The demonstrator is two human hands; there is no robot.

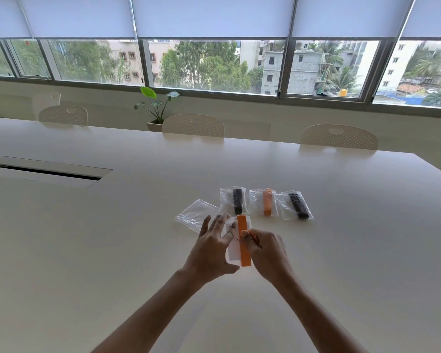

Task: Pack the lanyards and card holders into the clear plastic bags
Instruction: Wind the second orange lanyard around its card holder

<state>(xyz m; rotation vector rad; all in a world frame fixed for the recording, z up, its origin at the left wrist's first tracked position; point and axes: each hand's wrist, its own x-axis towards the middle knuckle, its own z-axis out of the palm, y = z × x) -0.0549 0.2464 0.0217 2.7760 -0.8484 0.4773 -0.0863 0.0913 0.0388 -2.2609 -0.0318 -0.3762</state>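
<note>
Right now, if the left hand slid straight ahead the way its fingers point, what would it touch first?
Probably the empty clear plastic bag: the left hand points up-left toward it, fingertips already at its near edge. Depth is hard to judge.

An orange lanyard [244,244], folded into a flat strip, lies lengthwise over a white card holder [233,247] with dark print on it; both are held near the middle of the scene. Just to the far left of them an empty clear plastic bag [195,217] lies flat and slightly askew. Beyond, three filled bags sit in a row side by side — the left one [233,201] holds a folded black lanyard, the middle one [264,202] an orange lanyard, the right one [294,205] another black lanyard lying at a slant. The middle and right bags appear to touch or overlap at their edges.
</note>
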